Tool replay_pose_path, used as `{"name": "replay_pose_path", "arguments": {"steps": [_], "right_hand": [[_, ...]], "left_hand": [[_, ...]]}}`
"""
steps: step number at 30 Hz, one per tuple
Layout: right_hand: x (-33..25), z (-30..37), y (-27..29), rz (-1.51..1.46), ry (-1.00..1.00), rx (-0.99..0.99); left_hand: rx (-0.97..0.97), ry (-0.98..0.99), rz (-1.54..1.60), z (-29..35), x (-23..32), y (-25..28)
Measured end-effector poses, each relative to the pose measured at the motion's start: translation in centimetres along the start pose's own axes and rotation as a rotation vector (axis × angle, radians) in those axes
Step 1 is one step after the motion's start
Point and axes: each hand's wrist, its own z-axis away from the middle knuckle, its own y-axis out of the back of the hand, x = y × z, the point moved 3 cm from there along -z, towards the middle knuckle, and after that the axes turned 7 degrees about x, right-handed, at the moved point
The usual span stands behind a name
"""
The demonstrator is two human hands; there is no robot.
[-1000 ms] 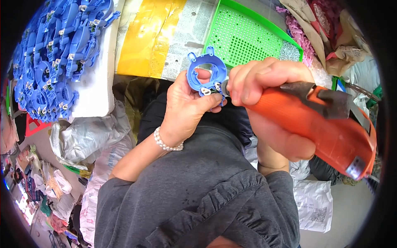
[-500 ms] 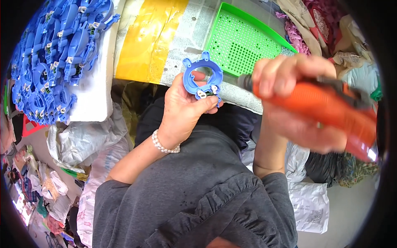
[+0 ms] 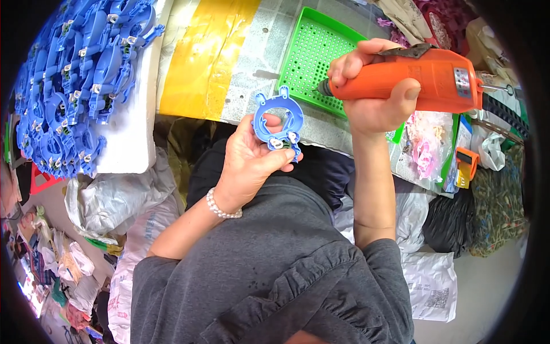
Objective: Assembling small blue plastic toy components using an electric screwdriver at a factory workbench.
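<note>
My left hand [image 3: 245,152] pinches a blue plastic ring-shaped part [image 3: 295,109] by its lower end, between thumb and fingers. Small white pieces sit on the part near my thumb, and two lugs stand up from its far rim. My right hand [image 3: 372,109] is wrapped round an orange electric screwdriver [image 3: 427,77], held level with its dark tip pointing left. That tip is over the near edge of a green perforated tray [image 3: 303,43], apart from the blue part. The tray's right portion is hidden behind my right hand and the tool.
Many similar blue parts [image 3: 77,74] lie piled on a white foam board [image 3: 129,132] at the left. Yellow tape [image 3: 200,57] covers part of the work surface. A clear bag of pink pieces [image 3: 425,146] and an orange-handled tool [image 3: 467,160] lie at the right.
My right hand has swung the screwdriver from a slanting, blurred position up to level, its tip moving slightly left. My left hand has lowered the blue part slightly.
</note>
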Motion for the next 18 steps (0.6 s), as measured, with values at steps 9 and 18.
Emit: {"name": "replay_pose_path", "arguments": {"steps": [9,18], "right_hand": [[0.24,0.17,0.00,-0.014,0.020,0.002],[0.43,0.34,0.02,0.000,0.018,0.030]], "left_hand": [[0.008,0.007,0.015,-0.19,0.19,-0.21],[0.001,0.003,0.054,-0.23,0.16,-0.27]]}}
